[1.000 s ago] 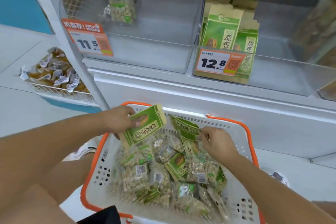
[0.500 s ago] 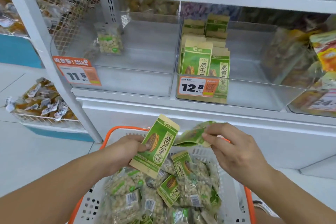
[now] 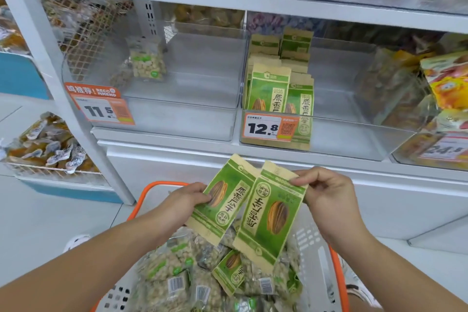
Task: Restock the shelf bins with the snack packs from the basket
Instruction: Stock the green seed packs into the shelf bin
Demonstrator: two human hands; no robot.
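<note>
While both hands hang over the orange-rimmed basket (image 3: 338,284), each one has its own green sunflower seed pack. The left hand (image 3: 182,204) pinches the left pack (image 3: 222,200) by its side edge, thumb over the printed seed, with the pack tilted so its top leans toward the shelf. The right hand (image 3: 329,197) pinches the right pack (image 3: 272,215) at its top corner, so that one hangs down with its print upside down. The two packs sit just beside each other, inner edges touching or slightly overlapping, can't quite tell which.

Under them the basket is piled with clear bags of pale nuts (image 3: 164,276) with barcodes showing, plus one more green seed pack (image 3: 231,270) lying on the heap.

Above the basket, the shelf has two clear bins. The one straight above, the right bin (image 3: 354,139), carries a 12.8 price tag (image 3: 269,129) and has a row of the same green packs (image 3: 268,88) standing upright at its left side. The left bin (image 3: 177,121), up and left of the basket, has an 11.5 tag (image 3: 101,109) and just one clear nut bag (image 3: 148,61) leaning at the back. Off to the far left of the basket there's a wire tray of wrapped snacks (image 3: 48,149).
</note>
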